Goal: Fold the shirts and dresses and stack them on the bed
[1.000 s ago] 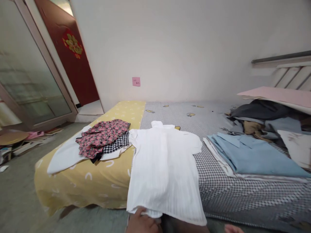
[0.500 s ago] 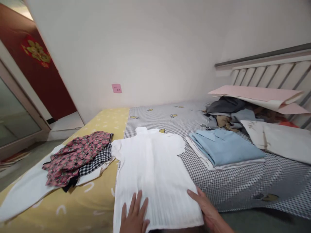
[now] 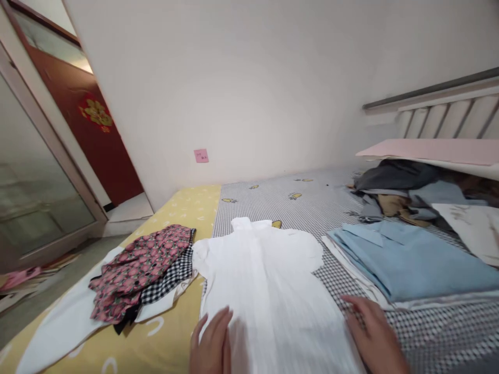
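Observation:
A white short-sleeved shirt [image 3: 265, 291] lies spread out, its collar toward the wall and its lower end cut off by the bottom of the view. Over the shirt's left side is my left hand [image 3: 212, 337], open, fingers stretched forward and loosely curved. At the shirt's right edge my right hand [image 3: 376, 335] is open, with its fingers apart; I cannot tell whether it touches the cloth. Neither hand grips anything visible.
Left lies a heap with a pink floral garment [image 3: 144, 267] and black-and-white gingham cloth [image 3: 171, 280] over white clothing. Right, a folded light-blue shirt [image 3: 409, 259] tops a stack. Behind it are dark clothes [image 3: 393, 179] under a pink board [image 3: 432, 150]. The bed has yellow [image 3: 167, 322] and checked [image 3: 249, 202] coverings.
My left hand has shifted toward the shirt's left edge, its fingers closer together. My right hand has moved off the lower right corner, up along the right edge. The view has turned left.

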A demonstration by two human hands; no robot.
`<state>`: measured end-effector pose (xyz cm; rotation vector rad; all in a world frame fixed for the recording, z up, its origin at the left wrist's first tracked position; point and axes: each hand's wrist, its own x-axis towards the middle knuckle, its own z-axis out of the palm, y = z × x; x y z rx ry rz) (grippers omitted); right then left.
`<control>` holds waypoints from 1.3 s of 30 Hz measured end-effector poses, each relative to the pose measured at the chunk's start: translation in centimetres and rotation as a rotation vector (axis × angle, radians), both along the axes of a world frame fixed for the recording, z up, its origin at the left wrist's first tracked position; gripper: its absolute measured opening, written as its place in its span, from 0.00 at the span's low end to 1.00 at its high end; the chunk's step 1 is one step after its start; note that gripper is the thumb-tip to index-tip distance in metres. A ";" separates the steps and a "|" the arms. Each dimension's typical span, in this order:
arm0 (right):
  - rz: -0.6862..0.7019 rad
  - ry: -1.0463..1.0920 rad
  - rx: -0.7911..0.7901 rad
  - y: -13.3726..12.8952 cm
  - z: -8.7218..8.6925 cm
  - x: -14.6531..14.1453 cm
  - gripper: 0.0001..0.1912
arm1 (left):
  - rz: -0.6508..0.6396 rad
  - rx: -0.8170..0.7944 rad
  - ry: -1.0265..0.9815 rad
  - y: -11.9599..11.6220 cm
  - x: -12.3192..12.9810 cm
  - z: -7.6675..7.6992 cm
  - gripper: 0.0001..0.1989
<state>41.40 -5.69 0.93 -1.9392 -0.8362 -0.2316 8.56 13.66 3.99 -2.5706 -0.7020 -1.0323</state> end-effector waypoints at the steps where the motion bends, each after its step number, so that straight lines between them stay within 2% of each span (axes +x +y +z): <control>1: 0.051 -0.090 -0.015 2.8 1.4 -1.7 0.19 | 0.026 0.021 -0.018 1.1 1.9 1.0 0.24; 3: 0.123 -0.251 -0.111 8.4 3.2 -5.2 0.21 | 0.073 0.038 0.017 2.9 5.7 1.6 0.28; 4: 0.187 -0.318 -0.184 10.8 3.5 -6.4 0.23 | 0.049 0.047 0.054 3.7 7.3 1.2 0.27; 6: 0.322 -0.369 -0.361 14.5 3.0 -7.2 0.25 | 0.052 0.037 0.088 5.1 9.3 -1.0 0.23; 8: 0.391 -0.342 -0.543 16.5 1.6 -5.6 0.25 | 0.164 -0.008 0.057 6.1 9.9 -4.0 0.22; 9: 0.376 -0.317 -0.615 17.0 0.9 -4.0 0.25 | 0.218 -0.025 0.033 6.4 9.8 -5.3 0.23; 12: 0.200 -0.253 -0.739 17.9 -0.6 1.4 0.26 | 0.277 -0.009 -0.018 6.8 9.3 -7.7 0.26; 14: 0.109 -0.202 -0.786 18.5 -0.7 4.2 0.27 | 0.277 0.020 -0.024 7.0 9.2 -8.1 0.28; 16: 0.053 -0.148 -0.816 19.3 -0.4 5.6 0.28 | 0.271 0.050 0.002 7.4 9.1 -8.2 0.30; 21: 0.001 -0.133 -0.745 20.3 0.1 6.3 0.30 | 0.266 0.052 0.053 7.8 9.0 -8.0 0.33; 24: 0.028 -0.107 -0.677 20.0 0.1 6.9 0.29 | 0.264 -0.031 0.014 6.9 9.4 -7.5 0.30; 27: 0.001 -0.076 -0.700 20.3 1.2 6.7 0.28 | 0.293 -0.119 -0.063 5.7 9.9 -6.9 0.28; 29: 0.013 -0.175 -0.606 21.5 2.8 4.9 0.29 | 0.298 -0.159 -0.095 5.1 10.3 -6.7 0.28; 30: 0.067 -0.226 -0.514 22.3 3.7 3.3 0.30 | 0.295 -0.175 -0.107 5.0 10.4 -6.6 0.28; 32: 0.294 -0.206 -0.319 24.6 5.3 -1.3 0.29 | 0.288 -0.202 -0.129 4.8 10.6 -6.7 0.29; 34: 0.609 0.062 -0.261 27.3 6.4 -6.9 0.27 | 0.283 -0.241 -0.122 4.7 10.7 -7.0 0.28; 36: 0.681 0.171 -0.284 30.0 6.5 -12.5 0.25 | 0.255 -0.297 -0.083 4.8 10.6 -7.4 0.28; 39: 0.660 0.249 -0.332 33.1 5.3 -18.9 0.28 | 0.205 -0.373 -0.018 5.1 10.1 -8.2 0.29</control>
